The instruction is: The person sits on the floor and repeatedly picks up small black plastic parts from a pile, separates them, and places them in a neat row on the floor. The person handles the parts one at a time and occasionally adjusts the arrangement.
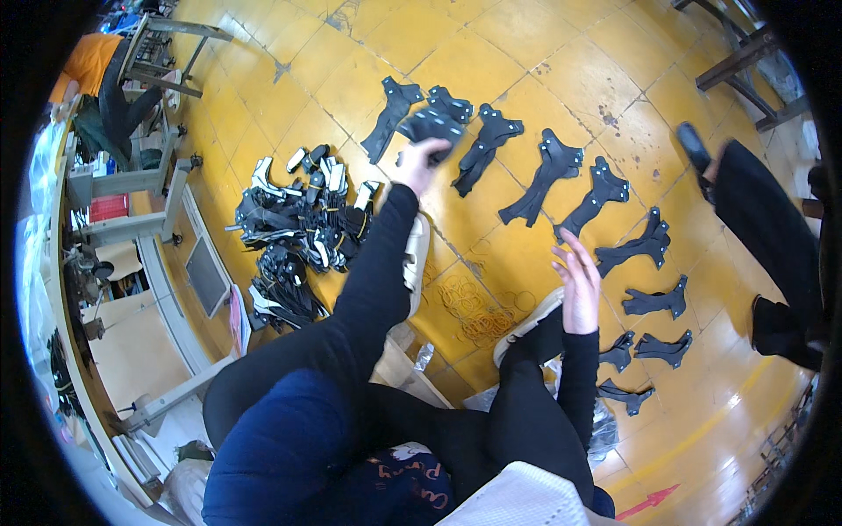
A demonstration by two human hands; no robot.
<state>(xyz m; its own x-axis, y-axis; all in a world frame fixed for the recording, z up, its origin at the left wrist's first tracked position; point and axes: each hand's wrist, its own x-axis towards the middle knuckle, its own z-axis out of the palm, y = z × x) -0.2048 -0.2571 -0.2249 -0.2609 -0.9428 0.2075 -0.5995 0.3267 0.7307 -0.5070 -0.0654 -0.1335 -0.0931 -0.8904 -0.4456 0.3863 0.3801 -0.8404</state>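
My left hand (424, 165) is closed on a black forked piece with pale metal studs (432, 127), slightly blurred. It is over the far end of a curved row of similar black pieces; one in the row, a studded black piece (542, 175), lies right of that hand on the floor. My right hand (577, 282) is empty, fingers stretched out and slightly apart, just nearer to me than another black piece (596, 195). Left of my left forearm is a heap of black and white bundled pieces (303, 215), some bound with yellowish bands.
Tan rubber bands (478, 311) lie loose on the yellow tiled floor (474, 237) between my shoes. A wooden workbench (189, 351) runs along the left. At right stands a person in black trousers (763, 228). Wooden stools (745, 61) stand far right.
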